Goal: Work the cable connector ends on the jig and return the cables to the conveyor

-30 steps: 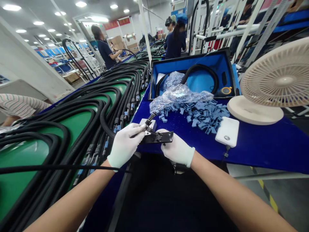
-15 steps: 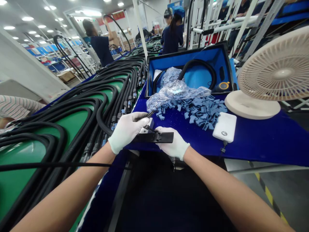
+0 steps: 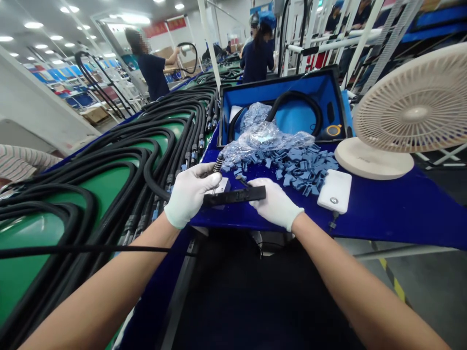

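My left hand (image 3: 189,190), in a white glove, pinches a small dark ribbed cylinder (image 3: 218,163) that stands up between thumb and fingers. Its kind is not clear; it looks like a spring or a threaded end. A flat black bar (image 3: 233,195) stretches between the hands, its left end beside the left palm. My gloved right hand (image 3: 272,201) is closed at the bar's right end, with the fingers partly hidden behind it. A short dark piece (image 3: 241,181) shows by the right fingertips. Behind the bar sits a small white block (image 3: 222,185).
Loose blue plastic clips (image 3: 302,167) lie beside a clear plastic bag (image 3: 262,136). Behind stands a blue crate (image 3: 335,104) holding a black hose. A white power bank (image 3: 334,191) and a fan (image 3: 414,114) are on the right. Black hoses (image 3: 120,146) cover the green surface leftward.
My hands have moved apart, the right one to the right. The bar has risen and tilted slightly. The ribbed cylinder is now more upright. A person at the back has lowered an arm.
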{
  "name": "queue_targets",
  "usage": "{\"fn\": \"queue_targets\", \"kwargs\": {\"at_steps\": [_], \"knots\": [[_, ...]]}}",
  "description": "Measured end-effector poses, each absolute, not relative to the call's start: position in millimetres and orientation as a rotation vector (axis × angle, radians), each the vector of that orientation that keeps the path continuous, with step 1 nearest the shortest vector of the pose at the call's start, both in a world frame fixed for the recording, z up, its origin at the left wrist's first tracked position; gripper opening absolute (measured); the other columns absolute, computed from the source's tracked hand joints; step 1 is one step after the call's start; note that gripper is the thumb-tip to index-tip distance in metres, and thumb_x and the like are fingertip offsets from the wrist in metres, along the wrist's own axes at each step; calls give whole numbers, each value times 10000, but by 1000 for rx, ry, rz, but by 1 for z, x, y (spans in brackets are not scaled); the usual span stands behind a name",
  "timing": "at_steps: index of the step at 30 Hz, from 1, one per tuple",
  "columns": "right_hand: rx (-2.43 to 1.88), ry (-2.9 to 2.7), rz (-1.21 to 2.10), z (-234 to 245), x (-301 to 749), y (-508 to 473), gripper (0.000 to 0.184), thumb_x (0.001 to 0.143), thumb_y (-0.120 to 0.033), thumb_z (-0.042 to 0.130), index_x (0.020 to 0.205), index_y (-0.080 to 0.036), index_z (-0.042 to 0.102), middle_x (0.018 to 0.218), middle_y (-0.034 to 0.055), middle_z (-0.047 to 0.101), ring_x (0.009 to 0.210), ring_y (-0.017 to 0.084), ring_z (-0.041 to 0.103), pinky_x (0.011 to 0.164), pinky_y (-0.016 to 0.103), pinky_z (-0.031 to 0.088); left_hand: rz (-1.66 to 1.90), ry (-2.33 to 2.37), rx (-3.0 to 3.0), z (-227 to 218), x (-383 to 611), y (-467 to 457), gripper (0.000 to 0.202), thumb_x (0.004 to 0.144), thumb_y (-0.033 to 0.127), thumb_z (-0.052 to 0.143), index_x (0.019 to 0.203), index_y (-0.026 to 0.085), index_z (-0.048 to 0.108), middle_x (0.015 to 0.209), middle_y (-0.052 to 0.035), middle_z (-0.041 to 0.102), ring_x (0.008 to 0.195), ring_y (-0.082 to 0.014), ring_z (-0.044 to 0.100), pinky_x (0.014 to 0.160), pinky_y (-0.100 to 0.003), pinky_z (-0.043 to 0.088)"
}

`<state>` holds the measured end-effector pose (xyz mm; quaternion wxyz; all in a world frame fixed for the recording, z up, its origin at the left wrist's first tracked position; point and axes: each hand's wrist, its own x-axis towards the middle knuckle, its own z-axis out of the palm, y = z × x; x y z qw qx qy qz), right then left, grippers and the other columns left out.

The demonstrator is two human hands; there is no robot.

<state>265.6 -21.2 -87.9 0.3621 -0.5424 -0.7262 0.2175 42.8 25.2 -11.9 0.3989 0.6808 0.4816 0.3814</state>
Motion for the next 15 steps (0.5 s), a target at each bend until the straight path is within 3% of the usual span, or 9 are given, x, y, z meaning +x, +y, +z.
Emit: {"fn": "queue_targets", "kwargs": {"at_steps": [3, 8, 15], "knots": [[-1174, -1697, 780, -83, 271, -29, 670, 704, -242, 823, 1327, -207, 578, 1348, 109, 604, 1237, 285, 565, 1087, 460, 433, 919, 1178, 1825, -9, 45, 18, 449, 878, 388, 702, 1275, 179, 711, 1140, -78, 756, 1008, -257, 703, 912, -365, 547], [-911, -1347, 1142, -79, 258, -41, 443, 751, -233, 800, 1146, -218, 602, 1100, 41, 680, 987, 219, 666, 885, 373, 544, 705, 905, 2244, -6, 48, 10, 298, 860, 248, 700, 1145, 230, 783, 1176, -50, 722, 1099, -253, 670, 997, -358, 510], [-858, -1185, 1423, -81, 246, -31, 559, 639, -115, 791, 1119, -220, 526, 859, -23, 679, 744, 204, 704, 775, 395, 593, 614, 936, 2383, -18, 50, 9, 254, 879, 222, 668, 1104, 231, 786, 1099, -53, 708, 1081, -247, 659, 974, -377, 522]]}}
